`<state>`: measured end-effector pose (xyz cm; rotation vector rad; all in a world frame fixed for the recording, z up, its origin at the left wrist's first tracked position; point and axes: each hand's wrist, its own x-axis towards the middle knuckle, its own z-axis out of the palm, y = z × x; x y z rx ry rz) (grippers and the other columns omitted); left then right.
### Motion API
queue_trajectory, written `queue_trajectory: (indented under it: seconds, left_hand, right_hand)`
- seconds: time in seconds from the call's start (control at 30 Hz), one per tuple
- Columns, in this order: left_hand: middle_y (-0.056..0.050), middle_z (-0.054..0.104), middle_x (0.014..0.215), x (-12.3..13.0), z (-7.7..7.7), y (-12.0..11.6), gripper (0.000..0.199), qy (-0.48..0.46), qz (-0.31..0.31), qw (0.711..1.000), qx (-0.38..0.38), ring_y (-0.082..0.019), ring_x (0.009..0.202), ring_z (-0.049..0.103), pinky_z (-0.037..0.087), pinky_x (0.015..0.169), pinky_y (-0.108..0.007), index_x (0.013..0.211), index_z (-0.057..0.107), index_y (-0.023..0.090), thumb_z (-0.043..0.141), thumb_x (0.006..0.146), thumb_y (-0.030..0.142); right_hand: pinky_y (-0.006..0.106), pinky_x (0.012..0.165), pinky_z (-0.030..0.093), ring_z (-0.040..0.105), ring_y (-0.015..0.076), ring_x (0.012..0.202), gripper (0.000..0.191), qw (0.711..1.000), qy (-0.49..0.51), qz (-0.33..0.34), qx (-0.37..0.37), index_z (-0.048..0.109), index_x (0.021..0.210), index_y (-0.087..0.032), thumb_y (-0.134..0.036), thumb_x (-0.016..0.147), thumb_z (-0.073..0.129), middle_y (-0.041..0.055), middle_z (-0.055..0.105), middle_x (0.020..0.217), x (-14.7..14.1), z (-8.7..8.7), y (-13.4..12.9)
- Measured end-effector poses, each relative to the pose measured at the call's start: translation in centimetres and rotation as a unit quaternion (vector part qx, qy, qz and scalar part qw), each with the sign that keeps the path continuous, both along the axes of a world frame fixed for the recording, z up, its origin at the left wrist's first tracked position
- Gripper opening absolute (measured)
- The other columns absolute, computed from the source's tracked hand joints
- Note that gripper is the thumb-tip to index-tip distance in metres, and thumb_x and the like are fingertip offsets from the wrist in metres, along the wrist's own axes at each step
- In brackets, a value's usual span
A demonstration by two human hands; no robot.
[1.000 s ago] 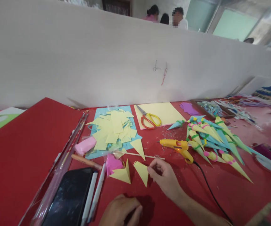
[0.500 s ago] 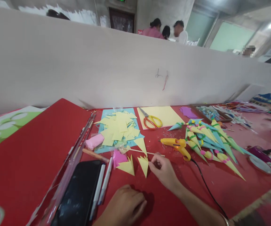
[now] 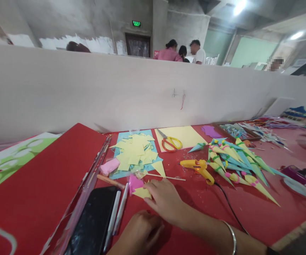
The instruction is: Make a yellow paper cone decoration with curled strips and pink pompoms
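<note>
My right hand point(image 3: 166, 200) reaches across to a folded yellow paper piece point(image 3: 141, 193). Its thumb and fingers close around the right edge of that piece, and the palm hides the table beneath. My left hand point(image 3: 143, 226) rests on the red table just in front, its fingers curled in with nothing visible in them. A pink packet point(image 3: 135, 183) touches the far side of the folded paper. Beyond lies a heap of cut yellow paper point(image 3: 137, 147) on a blue sheet, with a thin wooden stick point(image 3: 166, 176) on its near side.
A yellow glue gun point(image 3: 197, 166) lies to the right, beside a pile of paper cones point(image 3: 235, 159). Scissors point(image 3: 170, 140) rest on a yellow sheet point(image 3: 192, 134). At left are a phone point(image 3: 94, 216), white pens point(image 3: 121, 209) and a red board point(image 3: 60, 170). A white partition point(image 3: 115, 92) stands behind.
My right hand has moved left, from the right folded piece to the left one, covering the spot where the right piece lay. My left hand has barely moved. The view has tilted up.
</note>
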<state>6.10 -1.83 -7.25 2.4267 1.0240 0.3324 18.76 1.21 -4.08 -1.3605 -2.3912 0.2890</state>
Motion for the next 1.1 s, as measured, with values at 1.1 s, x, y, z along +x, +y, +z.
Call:
queue_trajectory:
  seconds: [1.1]
  left_hand:
    - [-0.002,0.060,0.090,-2.6,2.5,4.9,0.013,0.105,0.163,0.969,0.154,-0.023,0.092,0.052,0.039,0.077,-0.036,0.087,0.056,0.022,0.048,0.076,0.021]
  right_hand:
    - [0.020,0.052,0.029,0.045,0.0097,0.054,0.015,0.990,0.122,-0.017,-0.072,0.057,0.072,-0.020,-0.017,0.080,0.045,-0.0027,0.055,0.062,6.8,1.5,-2.3]
